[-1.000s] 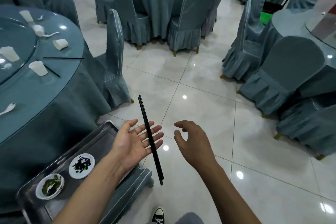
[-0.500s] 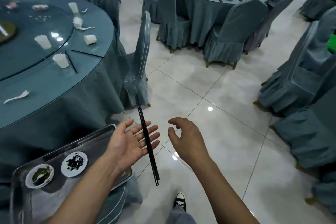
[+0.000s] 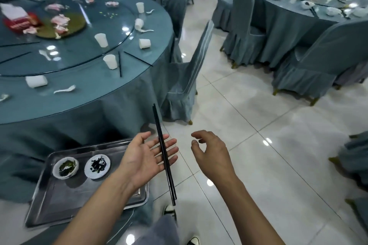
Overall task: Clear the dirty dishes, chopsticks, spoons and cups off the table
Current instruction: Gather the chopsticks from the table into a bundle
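Head-worn wide-angle view, set high, tilted forward and down.

Looks along both bare forearms. Left hand (image 3: 143, 157) and right hand (image 3: 213, 157) sit nearest, low centre. Own dark white-toed sneaker (image 3: 169, 210) shows at bottom edge. Rectangular stainless-steel tray (image 3: 59, 205) lies close, lower left. Round table with blue-grey cloth and glass top (image 3: 95, 103) fills upper left. Glossy white tiled floor (image 3: 258, 145) runs ahead to a second round blue-clothed table (image 3: 288, 32), far upper right.

Two hands show: the left hand (image 3: 143, 155) at 7 o'clock and the right hand (image 3: 211, 155) at 5 o'clock. Two black chopsticks (image 3: 164, 155) lie across the left. One metal tray (image 3: 69, 201) at 8 o'clock bears two small dishes (image 3: 65, 167). Seven white cups (image 3: 110, 61) can be counted on the near table (image 3: 89, 97) at 10 o'clock. A second table (image 3: 288, 26) stands at 2 o'clock.
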Motion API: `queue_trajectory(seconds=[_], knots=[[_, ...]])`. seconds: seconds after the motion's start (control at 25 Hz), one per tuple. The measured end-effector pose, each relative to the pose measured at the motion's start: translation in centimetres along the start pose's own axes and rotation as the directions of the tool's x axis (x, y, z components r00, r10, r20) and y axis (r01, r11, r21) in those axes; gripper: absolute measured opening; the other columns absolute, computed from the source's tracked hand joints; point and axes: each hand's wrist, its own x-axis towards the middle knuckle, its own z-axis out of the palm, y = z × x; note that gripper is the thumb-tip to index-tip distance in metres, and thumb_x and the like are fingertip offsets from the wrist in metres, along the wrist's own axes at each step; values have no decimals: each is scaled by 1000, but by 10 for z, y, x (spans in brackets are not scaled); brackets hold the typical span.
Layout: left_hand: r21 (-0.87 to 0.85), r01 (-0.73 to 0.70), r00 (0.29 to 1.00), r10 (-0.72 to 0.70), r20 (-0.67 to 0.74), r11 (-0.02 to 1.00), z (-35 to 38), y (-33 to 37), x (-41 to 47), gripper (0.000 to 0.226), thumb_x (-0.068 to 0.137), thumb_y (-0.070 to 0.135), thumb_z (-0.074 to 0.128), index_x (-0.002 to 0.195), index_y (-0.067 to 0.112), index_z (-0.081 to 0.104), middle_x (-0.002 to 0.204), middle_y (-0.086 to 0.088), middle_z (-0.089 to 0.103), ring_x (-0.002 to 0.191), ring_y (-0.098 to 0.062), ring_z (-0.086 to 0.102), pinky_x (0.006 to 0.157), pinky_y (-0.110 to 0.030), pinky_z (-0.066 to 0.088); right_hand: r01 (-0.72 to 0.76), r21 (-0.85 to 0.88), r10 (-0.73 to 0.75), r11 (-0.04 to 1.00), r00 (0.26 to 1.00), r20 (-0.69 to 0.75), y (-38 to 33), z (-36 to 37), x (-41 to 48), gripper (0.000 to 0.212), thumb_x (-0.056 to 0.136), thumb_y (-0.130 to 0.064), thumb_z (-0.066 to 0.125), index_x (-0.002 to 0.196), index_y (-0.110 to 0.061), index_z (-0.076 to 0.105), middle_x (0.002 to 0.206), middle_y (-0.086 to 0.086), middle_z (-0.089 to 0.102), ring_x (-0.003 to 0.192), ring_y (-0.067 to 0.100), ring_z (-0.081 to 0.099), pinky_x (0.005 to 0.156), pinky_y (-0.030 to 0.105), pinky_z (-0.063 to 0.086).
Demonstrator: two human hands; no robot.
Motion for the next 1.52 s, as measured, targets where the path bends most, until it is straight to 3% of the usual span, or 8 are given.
queue_trajectory(seconds=[0.44,0.68,0.88,1.52], knots=[[-164,-139,987,123,-102,977,13,108,101,49,99,36,43,128,2,61,126,-22,69,115,-40,65,98,-52,50,148,-56,-139,987,980,143,-32,37,171,24,96,-29,59,118,-28,67,114,-13,67,102,4,59,93,25,48],[-201,-160,984,140,-112,966,8,183,149,53,98,37,43,133,1,60,121,-21,71,109,-38,67,94,-52,52,201,-77,-183,977,965,189,-71,65,264,22,96,-27,61,117,-26,68,111,-12,66,101,4,58,89,19,47],[-231,-165,982,136,-133,959,-2,222,175,53,98,37,43,135,2,59,126,-22,69,103,-37,69,91,-51,53,224,-119,-191,967,951,243,-88,91,319,23,97,-33,59,119,-31,65,115,-12,65,106,10,59,95,32,52],[-368,-250,942,138,-306,896,3,329,297,49,99,37,42,130,6,63,128,-19,69,114,-36,64,99,-51,49,376,-69,-302,924,828,473,-120,147,523,27,99,-29,58,125,-24,65,120,-6,64,110,10,59,99,28,49]])
